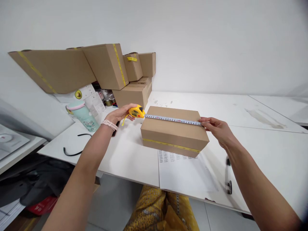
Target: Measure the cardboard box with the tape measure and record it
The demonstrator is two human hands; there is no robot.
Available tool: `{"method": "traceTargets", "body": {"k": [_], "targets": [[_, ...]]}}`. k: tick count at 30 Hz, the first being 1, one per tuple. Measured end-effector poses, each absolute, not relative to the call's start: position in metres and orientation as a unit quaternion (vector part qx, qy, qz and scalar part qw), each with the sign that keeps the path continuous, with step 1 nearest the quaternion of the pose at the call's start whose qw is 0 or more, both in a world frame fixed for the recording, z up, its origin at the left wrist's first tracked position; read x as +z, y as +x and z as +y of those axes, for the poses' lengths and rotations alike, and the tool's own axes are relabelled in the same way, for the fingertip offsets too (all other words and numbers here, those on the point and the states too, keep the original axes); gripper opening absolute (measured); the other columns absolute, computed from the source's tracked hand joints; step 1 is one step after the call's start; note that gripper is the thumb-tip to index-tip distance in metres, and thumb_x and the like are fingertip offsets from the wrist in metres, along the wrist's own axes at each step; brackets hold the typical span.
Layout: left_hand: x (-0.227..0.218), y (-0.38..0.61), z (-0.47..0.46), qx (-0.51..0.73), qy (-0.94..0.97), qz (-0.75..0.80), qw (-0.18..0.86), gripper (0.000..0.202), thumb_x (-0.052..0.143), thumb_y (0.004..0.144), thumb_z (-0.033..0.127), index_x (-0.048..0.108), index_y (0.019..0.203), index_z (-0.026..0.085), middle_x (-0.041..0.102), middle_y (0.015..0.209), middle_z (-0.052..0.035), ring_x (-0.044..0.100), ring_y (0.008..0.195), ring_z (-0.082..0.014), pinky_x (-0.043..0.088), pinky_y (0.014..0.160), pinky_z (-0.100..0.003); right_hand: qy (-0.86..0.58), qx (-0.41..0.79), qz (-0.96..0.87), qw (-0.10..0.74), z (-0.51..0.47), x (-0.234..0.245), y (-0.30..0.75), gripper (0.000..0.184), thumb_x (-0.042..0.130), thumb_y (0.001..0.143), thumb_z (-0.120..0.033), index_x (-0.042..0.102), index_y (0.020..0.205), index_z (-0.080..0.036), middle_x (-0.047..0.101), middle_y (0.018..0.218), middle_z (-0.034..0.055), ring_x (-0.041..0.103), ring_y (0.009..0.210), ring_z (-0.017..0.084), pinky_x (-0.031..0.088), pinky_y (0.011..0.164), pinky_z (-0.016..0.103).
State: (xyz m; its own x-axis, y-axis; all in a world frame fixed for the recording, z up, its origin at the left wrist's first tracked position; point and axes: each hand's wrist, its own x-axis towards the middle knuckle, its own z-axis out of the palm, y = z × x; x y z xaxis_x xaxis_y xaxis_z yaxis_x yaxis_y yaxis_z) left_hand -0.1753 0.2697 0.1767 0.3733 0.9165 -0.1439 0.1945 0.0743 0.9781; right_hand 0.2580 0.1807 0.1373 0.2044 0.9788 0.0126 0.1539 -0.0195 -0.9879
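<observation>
A brown cardboard box [174, 136] sealed with yellow tape stands on the white table [252, 150]. My left hand [120, 113] grips a yellow tape measure [136, 112] at the box's left top edge. Its white blade [173, 120] runs across the top of the box. My right hand [215, 126] pinches the blade's end at the box's right edge. A pink watch sits on my left wrist.
Several cardboard boxes [106, 69] are stacked at the back left against the wall. A mint cup with a pink lid [83, 115] stands by them. A printed sheet [185, 171] lies under the box's front. A pen [228, 175] lies to the right, a black cable [72, 152] to the left.
</observation>
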Motion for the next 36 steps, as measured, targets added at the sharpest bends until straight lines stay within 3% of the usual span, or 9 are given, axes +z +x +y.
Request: {"method": "traceTargets", "body": {"k": [10, 16, 21, 26, 30, 32, 36], "targets": [[0.178, -0.174, 0.268, 0.320, 0.596, 0.473, 0.565, 0.050, 0.076, 0.075, 0.057, 0.074, 0.103, 0.016, 0.076, 0.097, -0.0103, 0.065, 0.065, -0.0162, 0.053, 0.050, -0.023, -0.586, 0.406, -0.490, 0.502, 0.183, 0.135, 0.260, 0.018, 0.081, 0.065, -0.034, 0.076, 0.078, -0.023, 0.072, 0.124, 0.0054, 0.066, 0.105, 0.025, 0.055, 0.092, 0.040], [0.180, -0.172, 0.267, 0.316, 0.594, 0.479, 0.564, 0.049, 0.075, 0.076, 0.056, 0.074, 0.102, 0.015, 0.075, 0.091, -0.0110, 0.064, 0.061, -0.0155, 0.051, 0.048, -0.023, -0.583, 0.395, -0.505, 0.500, 0.185, 0.132, 0.262, 0.027, 0.084, 0.064, -0.045, 0.074, 0.076, -0.022, 0.074, 0.118, 0.0076, 0.067, 0.099, 0.026, 0.057, 0.088, 0.042], [0.178, -0.173, 0.268, 0.316, 0.595, 0.482, 0.561, 0.050, 0.074, 0.077, 0.056, 0.073, 0.106, 0.016, 0.076, 0.096, -0.0109, 0.064, 0.063, -0.0149, 0.050, 0.048, -0.022, -0.589, 0.384, -0.516, 0.490, 0.185, 0.129, 0.267, 0.038, 0.086, 0.064, -0.054, 0.075, 0.080, -0.022, 0.075, 0.109, 0.0081, 0.067, 0.091, 0.024, 0.057, 0.085, 0.042], [0.177, -0.171, 0.269, 0.316, 0.600, 0.487, 0.550, 0.051, 0.073, 0.077, 0.058, 0.073, 0.104, 0.015, 0.075, 0.094, -0.0112, 0.064, 0.063, -0.0155, 0.049, 0.048, -0.022, -0.583, 0.342, -0.588, 0.444, 0.181, 0.124, 0.271, 0.043, 0.073, 0.077, -0.065, 0.070, 0.089, -0.024, 0.072, 0.097, 0.0049, 0.062, 0.085, 0.021, 0.052, 0.077, 0.037], [0.202, -0.169, 0.256, 0.329, 0.616, 0.489, 0.523, 0.050, 0.076, 0.076, 0.053, 0.073, 0.106, 0.013, 0.076, 0.098, -0.0127, 0.065, 0.065, -0.0158, 0.053, 0.051, -0.023, -0.613, 0.237, -0.644, 0.392, 0.179, 0.142, 0.279, 0.034, 0.064, 0.085, -0.059, 0.061, 0.082, -0.025, 0.065, 0.087, 0.0036, 0.052, 0.073, 0.018, 0.043, 0.066, 0.036], [0.217, -0.164, 0.235, 0.325, 0.643, 0.463, 0.516, 0.053, 0.076, 0.077, 0.051, 0.071, 0.114, 0.012, 0.075, 0.102, -0.0135, 0.067, 0.067, -0.0166, 0.055, 0.053, -0.024, -0.615, 0.208, -0.645, 0.404, 0.180, 0.161, 0.284, 0.030, 0.063, 0.085, -0.054, 0.058, 0.081, -0.026, 0.062, 0.084, 0.0038, 0.048, 0.069, 0.018, 0.039, 0.063, 0.036], [0.214, -0.129, 0.155, 0.206, 0.664, 0.381, 0.609, 0.059, 0.081, 0.076, 0.040, 0.065, 0.129, 0.020, 0.073, 0.111, -0.0130, 0.072, 0.076, -0.0211, 0.059, 0.056, -0.027, -0.557, 0.228, -0.666, 0.441, 0.190, 0.201, 0.280, 0.021, 0.063, 0.088, -0.048, 0.060, 0.086, -0.027, 0.063, 0.088, 0.0042, 0.052, 0.076, 0.020, 0.039, 0.067, 0.036]]}}
